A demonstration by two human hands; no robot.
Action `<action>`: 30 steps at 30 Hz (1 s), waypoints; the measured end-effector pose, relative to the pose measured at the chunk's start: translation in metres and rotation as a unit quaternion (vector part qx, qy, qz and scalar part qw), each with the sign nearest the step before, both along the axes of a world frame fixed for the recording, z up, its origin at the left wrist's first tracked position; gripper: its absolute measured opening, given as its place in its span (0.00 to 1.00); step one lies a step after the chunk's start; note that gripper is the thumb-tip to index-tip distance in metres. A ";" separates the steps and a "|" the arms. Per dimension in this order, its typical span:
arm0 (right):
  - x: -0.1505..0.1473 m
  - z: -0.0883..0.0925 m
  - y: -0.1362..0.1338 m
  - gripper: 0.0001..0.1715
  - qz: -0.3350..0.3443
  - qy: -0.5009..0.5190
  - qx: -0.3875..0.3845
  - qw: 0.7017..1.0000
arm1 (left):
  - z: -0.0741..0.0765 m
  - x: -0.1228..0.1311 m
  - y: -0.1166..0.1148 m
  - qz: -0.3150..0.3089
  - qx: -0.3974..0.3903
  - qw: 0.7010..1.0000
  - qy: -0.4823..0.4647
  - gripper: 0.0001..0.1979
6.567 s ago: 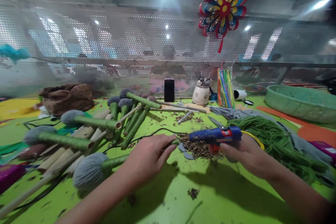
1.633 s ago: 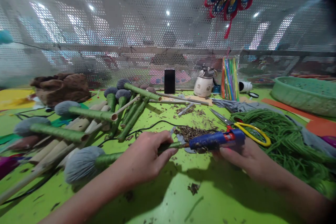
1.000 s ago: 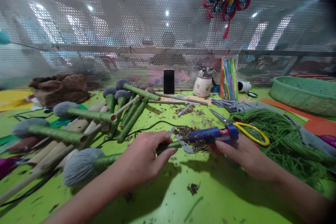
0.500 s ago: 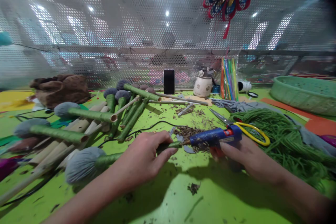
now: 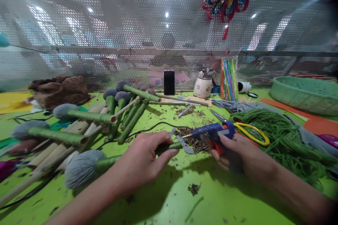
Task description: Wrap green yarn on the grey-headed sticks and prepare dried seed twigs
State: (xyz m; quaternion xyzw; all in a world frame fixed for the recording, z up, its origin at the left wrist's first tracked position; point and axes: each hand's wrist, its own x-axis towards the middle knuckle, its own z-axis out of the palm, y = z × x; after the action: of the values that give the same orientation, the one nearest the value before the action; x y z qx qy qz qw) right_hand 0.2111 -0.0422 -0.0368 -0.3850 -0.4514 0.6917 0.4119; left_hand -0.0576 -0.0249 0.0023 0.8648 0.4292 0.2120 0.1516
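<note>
My left hand (image 5: pixel 150 158) is closed round a stick wrapped in green yarn (image 5: pixel 108 162), which has a round grey fabric-covered head (image 5: pixel 83 169) at its left end. The stick's right end pokes out just past my fingertips. In my right hand (image 5: pixel 240 151) is a blue glue gun (image 5: pixel 211 130), with my fingers at its red trigger. Its metal nozzle points left, a little above and apart from the stick's end. Brown dry shreds (image 5: pixel 199 142) and grey scraps lie on the green table behind the nozzle.
More wrapped sticks with grey heads (image 5: pixel 56 134) are piled at left. Yellow-handled scissors (image 5: pixel 250 133) and green yarn (image 5: pixel 285 140) lie at right. A phone (image 5: pixel 169 82), a bottle (image 5: pixel 203 83), bagged coloured sticks (image 5: pixel 229 80) and a green basin (image 5: pixel 303 95) stand behind. A black cord (image 5: pixel 155 125) crosses the table.
The glue gun's nozzle has come off the end of the wrapped stick, moving slightly up and back. My left hand holds the stick in nearly the same place.
</note>
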 end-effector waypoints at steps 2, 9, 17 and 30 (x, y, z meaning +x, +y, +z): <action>0.000 0.001 -0.001 0.17 0.007 0.012 -0.007 1.000 | 0.001 0.000 0.000 0.000 -0.003 1.000 0.002 0.10; -0.001 0.001 -0.005 0.20 0.026 -0.007 0.008 1.000 | 0.003 0.000 0.001 0.001 -0.005 1.000 -0.002 0.10; 0.001 -0.004 0.000 0.15 0.001 0.035 -0.043 0.998 | -0.001 -0.001 0.000 -0.001 0.008 1.000 -0.009 0.10; -0.001 -0.001 -0.002 0.17 0.007 0.013 -0.016 1.000 | -0.002 -0.001 0.001 0.005 0.003 1.000 -0.003 0.11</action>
State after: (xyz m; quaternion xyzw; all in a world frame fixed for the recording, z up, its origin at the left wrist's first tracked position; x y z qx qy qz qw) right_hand 0.2104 -0.0440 -0.0376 -0.3792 -0.4370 0.7070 0.4068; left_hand -0.0582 -0.0236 0.0008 0.8627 0.4321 0.2161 0.1494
